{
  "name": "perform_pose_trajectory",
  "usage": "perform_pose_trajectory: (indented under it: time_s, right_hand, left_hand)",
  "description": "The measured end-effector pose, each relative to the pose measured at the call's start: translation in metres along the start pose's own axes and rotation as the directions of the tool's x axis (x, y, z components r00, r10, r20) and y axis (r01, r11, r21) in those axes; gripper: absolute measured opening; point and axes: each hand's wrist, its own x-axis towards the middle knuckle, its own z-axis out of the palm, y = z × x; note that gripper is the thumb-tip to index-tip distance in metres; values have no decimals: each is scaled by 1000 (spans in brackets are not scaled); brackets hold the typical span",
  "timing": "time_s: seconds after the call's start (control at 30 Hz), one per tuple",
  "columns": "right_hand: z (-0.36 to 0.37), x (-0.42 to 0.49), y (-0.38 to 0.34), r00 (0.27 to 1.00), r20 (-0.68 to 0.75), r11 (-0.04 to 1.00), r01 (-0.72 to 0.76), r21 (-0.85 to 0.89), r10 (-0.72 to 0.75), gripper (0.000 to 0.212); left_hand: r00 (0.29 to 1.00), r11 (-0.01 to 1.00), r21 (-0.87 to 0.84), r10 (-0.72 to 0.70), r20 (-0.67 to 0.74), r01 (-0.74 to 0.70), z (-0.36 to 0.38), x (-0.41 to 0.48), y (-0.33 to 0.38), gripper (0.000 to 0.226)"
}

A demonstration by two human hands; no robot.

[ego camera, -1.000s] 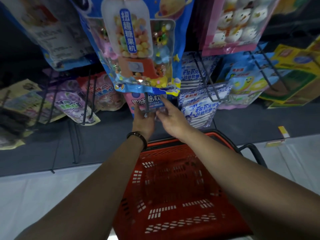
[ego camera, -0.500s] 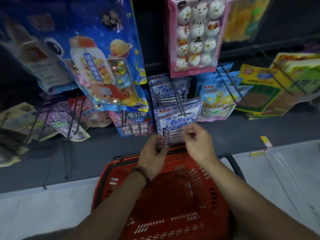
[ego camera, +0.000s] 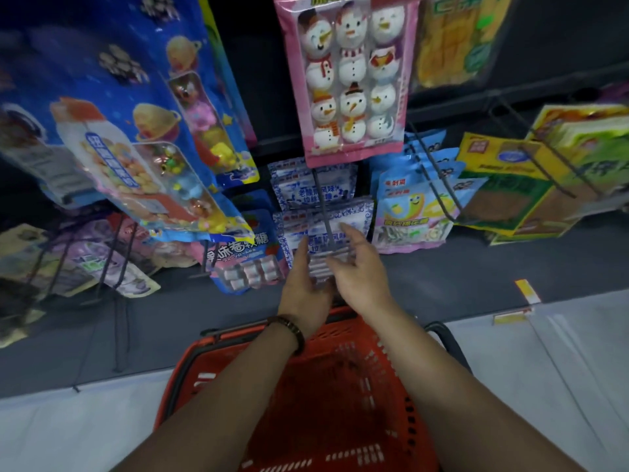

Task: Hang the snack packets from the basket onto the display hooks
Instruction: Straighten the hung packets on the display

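While the red basket (ego camera: 340,420) sits near, under the forearms, the white-and-blue snack packet (ego camera: 357,216) hangs on a display hook (ego camera: 321,199) between both hands. The right hand (ego camera: 360,270) is spread loose beside the packet. The left hand (ego camera: 303,284) touches the packet's left edge, but blur hides whether it grips.

Left hand (ego camera: 303,287) and right hand (ego camera: 360,270), off the strawberry candy packet (ego camera: 245,257), now flank a blue-and-white packet (ego camera: 325,238) between their fingers.

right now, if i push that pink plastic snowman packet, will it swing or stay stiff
Likely swings: the pink plastic snowman packet hangs with its lower edge free. Probably light: the puffy snowmen look like marshmallow. Its glossy film may be slippery.
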Motion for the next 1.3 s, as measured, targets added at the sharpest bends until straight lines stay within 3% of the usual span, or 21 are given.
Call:
perform_pose_trajectory:
  time_s: [0.2,0.3,0.4,0.6,0.87,1.03,1.3]
  right_hand:
    - [-2,21,-6,999,48,994,-28,103,23,79]
    - [-3,28,-5,998,56,993,-13,113,7,84]
    - [-3,34,-5,997,70,989,-22,149,12,79]
    - [3,40,1,995,101,991,-25,134,11,68]
    - [-3,-7,13,985,168,982,64,-180,-34,57]
    - [-4,-57,2,975,206,922,149,-357,-79,45]
    - [15,-127,-55,970,68,943,244,-226,-235,23]
  left_hand:
    - [1000,1000,18,-4,-1,4,2,39,-2,104]
    - [999,993,116,31,-40,-26,-1,49,9,100]
    - [998,986,168,20,-53,-11,-2,58,15,99]
    - [1000,993,115,-15,-25,17,-4,67,15,103]
    - [999,983,175,-52,-5,52,-21,23,24,76]
    - [999,984,175,36,7,-37,-46,-36,28,32]
    - [921,930,145,358,-153,-338,-116,-128,55,18]
